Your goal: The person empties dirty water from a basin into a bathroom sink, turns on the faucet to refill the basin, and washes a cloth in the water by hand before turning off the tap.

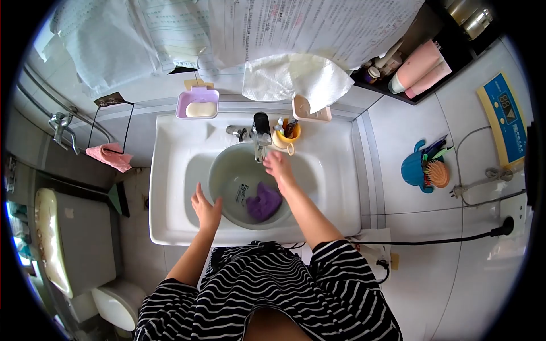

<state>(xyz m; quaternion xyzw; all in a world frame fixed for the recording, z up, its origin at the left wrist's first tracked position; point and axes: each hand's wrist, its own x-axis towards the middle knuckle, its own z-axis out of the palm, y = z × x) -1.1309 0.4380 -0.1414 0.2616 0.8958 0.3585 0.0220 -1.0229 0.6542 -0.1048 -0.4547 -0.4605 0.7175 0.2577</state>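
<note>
A round grey-green basin (pixel 224 196) sits inside the white sink (pixel 170 170). Crumpled in its lower right part is a purple cloth (pixel 264 203), with dark lettering on the basin floor beside it. My left hand (pixel 206 212) is at the basin's left edge, fingers spread and holding nothing. Just below and right of the faucet (pixel 261 128), my right hand (pixel 277 169) reaches over the basin with its fingers apart and nothing visible in them. Whether water runs from the spout, I cannot tell.
Behind the sink are a purple soap dish (pixel 181 107) with a bar of soap (pixel 201 109), a yellow cup (pixel 291 133) and a hanging white towel (pixel 284 79). On the right wall hang a blue holder (pixel 412 169) with a hairbrush (pixel 437 173) and a black power cord (pixel 426 242).
</note>
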